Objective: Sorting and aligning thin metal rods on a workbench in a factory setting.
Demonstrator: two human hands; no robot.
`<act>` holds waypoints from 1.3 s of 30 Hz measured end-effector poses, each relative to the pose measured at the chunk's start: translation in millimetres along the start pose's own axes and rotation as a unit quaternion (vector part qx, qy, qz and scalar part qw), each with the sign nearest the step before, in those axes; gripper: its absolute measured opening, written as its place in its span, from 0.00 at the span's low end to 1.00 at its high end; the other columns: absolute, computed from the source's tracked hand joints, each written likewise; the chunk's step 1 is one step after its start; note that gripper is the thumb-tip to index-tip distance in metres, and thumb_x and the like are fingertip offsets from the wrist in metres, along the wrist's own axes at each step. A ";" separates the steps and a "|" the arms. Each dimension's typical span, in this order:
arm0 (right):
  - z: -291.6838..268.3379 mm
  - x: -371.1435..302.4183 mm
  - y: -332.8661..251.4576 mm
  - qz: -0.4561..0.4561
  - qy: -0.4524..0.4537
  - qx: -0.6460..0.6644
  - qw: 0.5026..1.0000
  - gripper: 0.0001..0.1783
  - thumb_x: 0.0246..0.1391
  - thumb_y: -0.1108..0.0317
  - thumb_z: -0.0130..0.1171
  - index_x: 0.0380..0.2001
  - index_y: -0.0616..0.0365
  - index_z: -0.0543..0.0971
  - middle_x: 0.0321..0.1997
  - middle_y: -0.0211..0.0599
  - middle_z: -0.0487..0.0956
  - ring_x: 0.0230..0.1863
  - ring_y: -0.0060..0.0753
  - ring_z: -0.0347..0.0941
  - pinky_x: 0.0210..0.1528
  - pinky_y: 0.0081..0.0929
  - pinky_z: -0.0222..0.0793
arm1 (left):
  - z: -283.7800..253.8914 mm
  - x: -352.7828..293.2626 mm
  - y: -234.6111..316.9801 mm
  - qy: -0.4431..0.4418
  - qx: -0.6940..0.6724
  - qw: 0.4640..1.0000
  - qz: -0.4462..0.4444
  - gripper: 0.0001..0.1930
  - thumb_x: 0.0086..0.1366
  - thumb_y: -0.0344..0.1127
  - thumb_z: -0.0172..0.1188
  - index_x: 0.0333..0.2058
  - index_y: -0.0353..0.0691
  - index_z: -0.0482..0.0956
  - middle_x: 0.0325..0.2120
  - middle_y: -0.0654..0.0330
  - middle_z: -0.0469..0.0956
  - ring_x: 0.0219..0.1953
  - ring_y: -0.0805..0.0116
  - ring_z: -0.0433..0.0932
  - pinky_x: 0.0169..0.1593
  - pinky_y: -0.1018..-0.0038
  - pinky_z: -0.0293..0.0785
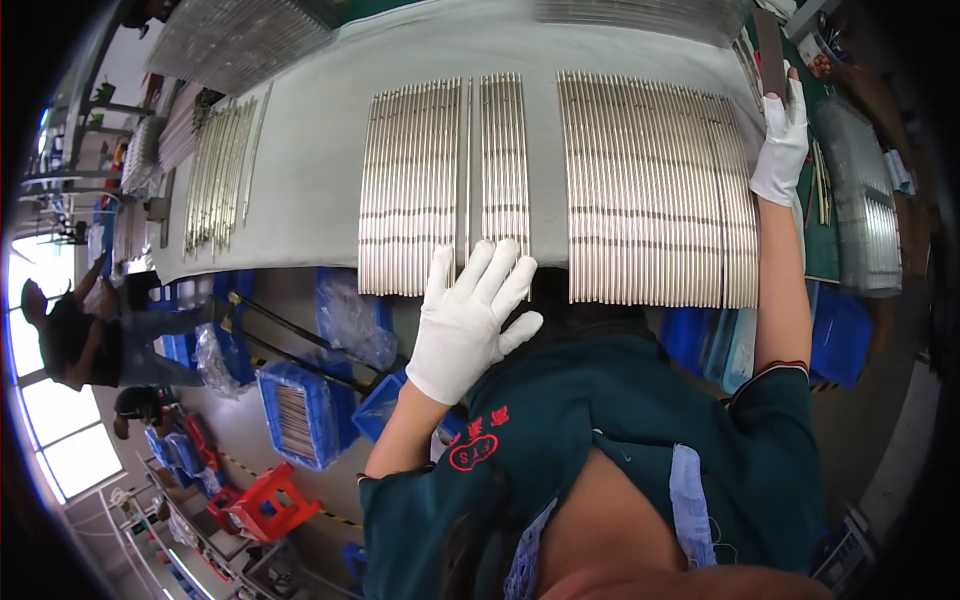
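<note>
My left hand, in a white glove, lies with its fingers spread over the lower ends of thin silvery metal rods. Its fingertips reach the left group of rods, a single rod standing apart, and a narrow middle group. My right hand, in a white glove with bare fingertips, is stretched out past the wide right group of rods. Between its thumb and fingers is a flat grey-brown strip.
The rods lie on a pale grey table. More loose rods lie at the far left, with wrapped stacks behind. Blue crates and a red stool stand on the floor; another person is at left.
</note>
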State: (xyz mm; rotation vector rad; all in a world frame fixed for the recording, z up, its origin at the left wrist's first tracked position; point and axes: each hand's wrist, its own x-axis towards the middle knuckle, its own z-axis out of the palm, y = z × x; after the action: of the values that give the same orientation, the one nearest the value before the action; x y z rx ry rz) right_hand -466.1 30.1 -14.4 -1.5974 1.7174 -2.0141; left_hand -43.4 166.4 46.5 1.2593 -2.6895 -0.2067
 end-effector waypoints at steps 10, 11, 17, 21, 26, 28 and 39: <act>-3.0 -1.7 10.3 -0.024 -0.009 -0.071 0.997 0.30 0.63 0.65 0.63 0.66 0.59 0.70 0.61 0.26 0.77 0.33 0.20 0.62 0.43 0.17 0.68 | 8.5 14.1 11.6 0.003 -0.044 0.997 0.068 0.33 0.55 0.47 0.69 0.57 0.41 0.72 0.56 0.56 0.72 0.58 0.58 0.71 0.65 0.48 0.58; -1.8 -1.4 7.8 -0.010 -0.006 -0.049 0.999 0.30 0.63 0.66 0.62 0.67 0.59 0.69 0.61 0.25 0.77 0.33 0.20 0.62 0.44 0.17 0.67 | 5.3 11.6 8.6 -0.004 -0.046 0.998 0.053 0.32 0.56 0.47 0.69 0.57 0.40 0.72 0.56 0.55 0.72 0.59 0.57 0.72 0.65 0.47 0.59; -5.3 -0.2 5.7 0.004 -0.027 -0.069 0.997 0.30 0.65 0.65 0.61 0.67 0.62 0.68 0.64 0.33 0.75 0.48 0.21 0.73 0.55 0.19 0.68 | -2.0 -12.5 -6.5 -0.009 0.011 0.999 -0.044 0.33 0.57 0.49 0.68 0.57 0.38 0.72 0.59 0.53 0.72 0.62 0.55 0.71 0.65 0.44 0.60; -2.2 0.5 -13.0 0.029 -0.011 -0.024 0.999 0.30 0.65 0.63 0.61 0.67 0.62 0.68 0.67 0.36 0.73 0.60 0.28 0.72 0.62 0.24 0.66 | -2.0 -10.8 -5.9 -0.002 0.015 1.000 -0.024 0.33 0.56 0.49 0.68 0.57 0.37 0.72 0.59 0.53 0.72 0.62 0.56 0.70 0.65 0.46 0.58; -1.9 1.5 -3.9 0.073 -0.022 0.003 0.997 0.31 0.69 0.59 0.55 0.69 0.63 0.65 0.67 0.41 0.71 0.63 0.33 0.71 0.67 0.29 0.64 | 4.6 6.7 9.8 0.026 -0.055 0.996 0.068 0.32 0.54 0.44 0.69 0.55 0.36 0.71 0.54 0.53 0.72 0.57 0.54 0.71 0.61 0.58 0.65; -5.4 4.4 5.9 0.057 -0.015 0.012 0.998 0.31 0.65 0.61 0.61 0.67 0.62 0.68 0.67 0.38 0.73 0.58 0.29 0.72 0.62 0.24 0.66 | 0.8 9.8 12.3 0.002 -0.102 0.991 0.087 0.30 0.55 0.44 0.69 0.53 0.36 0.72 0.53 0.53 0.72 0.56 0.55 0.71 0.62 0.60 0.65; -7.6 4.2 7.6 0.048 -0.018 -0.015 0.999 0.29 0.66 0.65 0.61 0.66 0.63 0.68 0.67 0.40 0.73 0.61 0.30 0.72 0.63 0.25 0.66 | -3.9 -35.2 -34.9 0.043 0.085 0.991 -0.095 0.36 0.56 0.56 0.67 0.57 0.40 0.72 0.55 0.51 0.72 0.57 0.49 0.70 0.61 0.44 0.60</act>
State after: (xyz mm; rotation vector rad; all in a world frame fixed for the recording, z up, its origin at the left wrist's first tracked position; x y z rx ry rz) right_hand -477.4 30.0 -16.2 -1.5174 1.7845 -1.9129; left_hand 5.7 171.2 40.3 1.5358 -2.5595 0.0549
